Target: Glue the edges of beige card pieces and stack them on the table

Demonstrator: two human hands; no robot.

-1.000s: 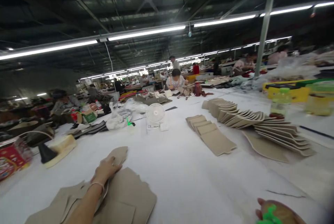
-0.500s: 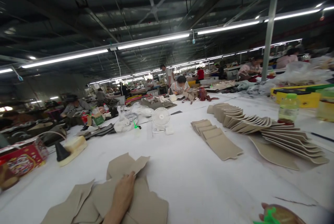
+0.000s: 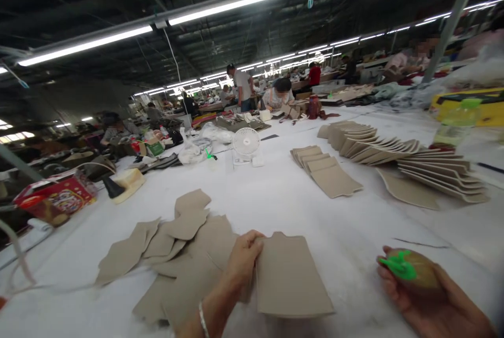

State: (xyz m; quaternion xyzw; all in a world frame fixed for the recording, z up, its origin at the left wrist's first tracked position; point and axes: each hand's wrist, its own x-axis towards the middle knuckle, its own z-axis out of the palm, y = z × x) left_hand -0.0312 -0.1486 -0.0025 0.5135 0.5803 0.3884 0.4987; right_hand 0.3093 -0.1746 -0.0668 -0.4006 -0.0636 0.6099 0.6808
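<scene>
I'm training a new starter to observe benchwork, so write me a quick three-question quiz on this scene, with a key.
1. True or false: the left hand holds a flat taupe panel.
2. In the right hand, along with the rounded brown object, there is a small item. Its colour is: a) red, b) green, c) white.
3. Fill in: in this view, the long overlapping row of taupe pieces lies to the ____ of the white fan.

Key: 1 true; 2 b; 3 right.
</scene>
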